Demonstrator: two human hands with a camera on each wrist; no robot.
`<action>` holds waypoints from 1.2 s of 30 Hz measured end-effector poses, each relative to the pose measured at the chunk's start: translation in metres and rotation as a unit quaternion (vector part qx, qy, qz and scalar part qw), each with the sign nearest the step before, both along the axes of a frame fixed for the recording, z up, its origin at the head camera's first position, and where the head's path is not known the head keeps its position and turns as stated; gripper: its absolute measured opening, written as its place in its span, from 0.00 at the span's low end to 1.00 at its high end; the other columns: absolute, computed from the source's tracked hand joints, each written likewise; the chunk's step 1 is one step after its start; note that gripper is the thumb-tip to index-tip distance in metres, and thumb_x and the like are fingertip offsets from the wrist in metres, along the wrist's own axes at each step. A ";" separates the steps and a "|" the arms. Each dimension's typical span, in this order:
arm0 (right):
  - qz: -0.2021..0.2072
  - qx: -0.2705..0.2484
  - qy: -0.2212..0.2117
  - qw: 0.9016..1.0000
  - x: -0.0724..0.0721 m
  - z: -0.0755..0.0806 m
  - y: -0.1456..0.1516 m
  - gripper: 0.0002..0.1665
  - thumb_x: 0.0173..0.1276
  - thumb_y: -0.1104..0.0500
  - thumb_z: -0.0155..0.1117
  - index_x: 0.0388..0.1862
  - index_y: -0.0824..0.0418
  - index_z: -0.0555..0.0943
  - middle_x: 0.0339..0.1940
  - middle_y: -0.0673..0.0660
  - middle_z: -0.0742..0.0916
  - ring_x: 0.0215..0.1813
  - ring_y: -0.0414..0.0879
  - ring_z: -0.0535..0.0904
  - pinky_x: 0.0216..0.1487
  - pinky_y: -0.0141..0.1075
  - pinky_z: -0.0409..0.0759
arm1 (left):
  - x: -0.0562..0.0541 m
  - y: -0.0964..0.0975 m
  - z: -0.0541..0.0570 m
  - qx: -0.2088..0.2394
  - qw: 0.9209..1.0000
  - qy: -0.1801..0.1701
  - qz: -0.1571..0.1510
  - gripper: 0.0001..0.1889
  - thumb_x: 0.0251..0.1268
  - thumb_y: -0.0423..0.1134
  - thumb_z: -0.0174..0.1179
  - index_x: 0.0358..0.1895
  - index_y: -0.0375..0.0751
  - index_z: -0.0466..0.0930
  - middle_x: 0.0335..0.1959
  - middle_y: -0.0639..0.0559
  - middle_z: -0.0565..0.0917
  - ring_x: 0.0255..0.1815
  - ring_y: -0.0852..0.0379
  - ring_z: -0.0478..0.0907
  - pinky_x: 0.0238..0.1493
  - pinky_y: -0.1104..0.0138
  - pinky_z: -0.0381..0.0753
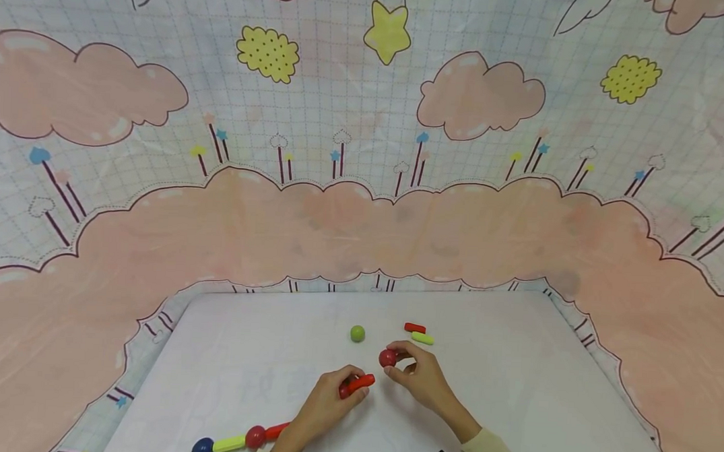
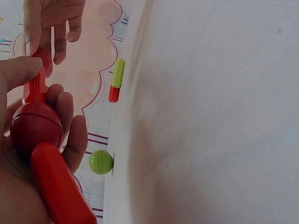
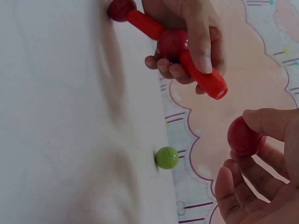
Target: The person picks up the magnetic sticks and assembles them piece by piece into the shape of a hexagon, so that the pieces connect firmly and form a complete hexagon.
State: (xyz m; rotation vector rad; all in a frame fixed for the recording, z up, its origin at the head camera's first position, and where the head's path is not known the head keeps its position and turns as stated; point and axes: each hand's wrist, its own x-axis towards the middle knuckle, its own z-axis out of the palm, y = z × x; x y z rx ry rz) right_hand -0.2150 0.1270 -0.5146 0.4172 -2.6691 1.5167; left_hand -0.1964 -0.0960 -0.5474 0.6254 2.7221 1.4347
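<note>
Within right hand (image 1: 425,381), red ball (image 1: 387,358)

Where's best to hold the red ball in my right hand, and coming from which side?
Pinch the red ball across opposite sides, likely from the right: it's round, and that leaves its left side bare toward the red stick in your left hand.

Bright red is blazing along the held rods (image 1: 361,382), deeper red is coating the held balls (image 1: 388,358)! Lime green is gleaming on the loose ball (image 1: 357,333), navy is covering the end ball (image 1: 202,449), yellow-green is flashing from a farther rod (image 1: 422,338). The desk (image 1: 513,381) is running white, and the backdrop (image 1: 349,232) is flaunting peach clouds over a blue grid.
</note>
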 end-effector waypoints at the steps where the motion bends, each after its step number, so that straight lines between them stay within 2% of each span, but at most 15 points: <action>1: 0.001 0.001 -0.003 1.000 0.001 0.000 0.001 0.23 0.61 0.55 0.73 0.55 0.56 0.80 0.48 0.52 0.86 0.50 0.48 0.79 0.42 0.27 0.78 | 0.000 0.000 0.000 -0.001 1.000 0.001 0.001 0.13 0.64 0.49 0.64 0.48 0.50 0.81 0.30 0.59 0.78 0.28 0.67 0.68 0.28 0.74 0.68; 9: 0.017 -0.002 -0.029 0.999 0.009 -0.004 0.003 0.24 0.61 0.54 0.73 0.55 0.57 0.79 0.48 0.53 0.86 0.50 0.49 0.79 0.42 0.26 0.79 | -0.001 -0.001 0.001 -0.004 1.000 -0.006 0.000 0.14 0.65 0.50 0.64 0.49 0.49 0.81 0.31 0.59 0.78 0.29 0.67 0.68 0.29 0.74 0.69; 16: 0.033 -0.013 -0.018 0.999 0.014 -0.007 -0.003 0.24 0.61 0.54 0.73 0.55 0.59 0.79 0.47 0.52 0.87 0.48 0.43 0.80 0.41 0.29 0.80 | -0.001 -0.001 -0.001 0.000 1.000 0.008 0.001 0.13 0.65 0.49 0.64 0.48 0.50 0.81 0.30 0.60 0.79 0.28 0.68 0.69 0.30 0.74 0.70; 25: 0.038 -0.028 -0.022 0.999 0.018 -0.008 -0.009 0.22 0.62 0.56 0.72 0.54 0.60 0.80 0.48 0.54 0.87 0.47 0.43 0.82 0.39 0.28 0.80 | 0.001 0.000 -0.002 0.007 1.000 0.030 0.002 0.11 0.64 0.46 0.65 0.46 0.50 0.81 0.27 0.61 0.78 0.25 0.70 0.68 0.27 0.74 0.69; 30: 0.039 -0.055 -0.022 0.997 0.019 -0.008 -0.007 0.20 0.66 0.57 0.67 0.55 0.62 0.79 0.51 0.56 0.85 0.50 0.49 0.84 0.42 0.28 0.83 | 0.000 0.003 0.003 0.002 1.000 0.026 0.001 0.11 0.63 0.46 0.66 0.47 0.52 0.80 0.26 0.61 0.79 0.25 0.70 0.68 0.27 0.74 0.70; 36: 0.040 -0.087 -0.026 0.995 0.022 -0.009 -0.007 0.18 0.65 0.61 0.68 0.53 0.63 0.80 0.51 0.59 0.85 0.49 0.51 0.85 0.44 0.32 0.84 | -0.001 0.008 0.012 -0.040 0.999 0.017 0.003 0.17 0.62 0.49 0.66 0.52 0.52 0.79 0.31 0.59 0.82 0.28 0.67 0.69 0.29 0.74 0.70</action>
